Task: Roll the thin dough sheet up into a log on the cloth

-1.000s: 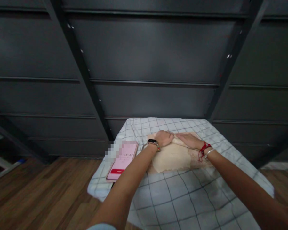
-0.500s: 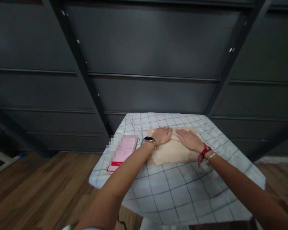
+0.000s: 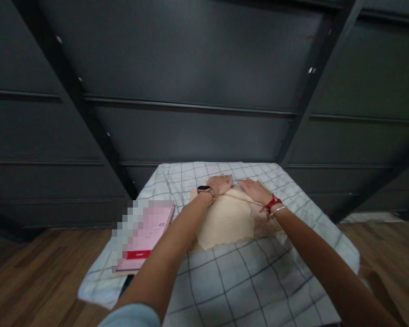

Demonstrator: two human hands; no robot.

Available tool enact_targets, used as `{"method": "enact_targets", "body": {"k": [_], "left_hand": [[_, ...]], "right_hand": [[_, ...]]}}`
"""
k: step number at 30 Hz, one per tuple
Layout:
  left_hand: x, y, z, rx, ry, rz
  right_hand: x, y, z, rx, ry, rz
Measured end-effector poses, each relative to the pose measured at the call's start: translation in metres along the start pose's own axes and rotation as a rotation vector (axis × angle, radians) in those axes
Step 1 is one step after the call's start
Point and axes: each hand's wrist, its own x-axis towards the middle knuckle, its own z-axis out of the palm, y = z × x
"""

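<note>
A thin cream and pinkish-beige cloth (image 3: 226, 222) lies on a white checked tablecloth (image 3: 238, 277), its upper part folded or bunched. My left hand (image 3: 221, 184), with a watch and beaded bracelet at the wrist, rests on the cloth's upper left edge with the palm down. On the upper right part lies my right hand (image 3: 256, 190), fingers stretched out toward the left, a red bracelet and a silver bangle at its wrist. The two hands are a small gap apart. Under them the cloth is hidden.
A pink book or folder with a red band (image 3: 146, 238) lies left of my left forearm, partly pixelated, with something dark below it. Behind the table rises a dark panelled wall (image 3: 191, 131). Wooden floor (image 3: 51, 268) shows at both sides.
The view has shifted, so the table and pink item appear further left and nearer. Both hands remain on the cloth, whose upper part now looks more bunched under them.
</note>
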Motion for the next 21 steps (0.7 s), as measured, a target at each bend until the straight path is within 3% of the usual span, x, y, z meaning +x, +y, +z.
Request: {"method": "enact_targets", "body": {"k": [7,12,16,21], "left_hand": [[-0.052,0.007,-0.003,0.055,0.030,0.058],[-0.081,0.005,0.002,0.035,0.096,0.160],[-0.069,0.006,0.005,0.023,0.090,0.122],[-0.018,0.013,0.004,0.054,0.072,0.021]], "right_hand": [[-0.032,-0.030,0.004,0.275,-0.022,-0.003],[-0.058,-0.042,-0.004,0.367,0.091,0.082],[-0.054,-0.041,-0.003,0.295,0.146,0.148],[-0.023,-0.019,0.000,0.202,0.171,0.283]]}}
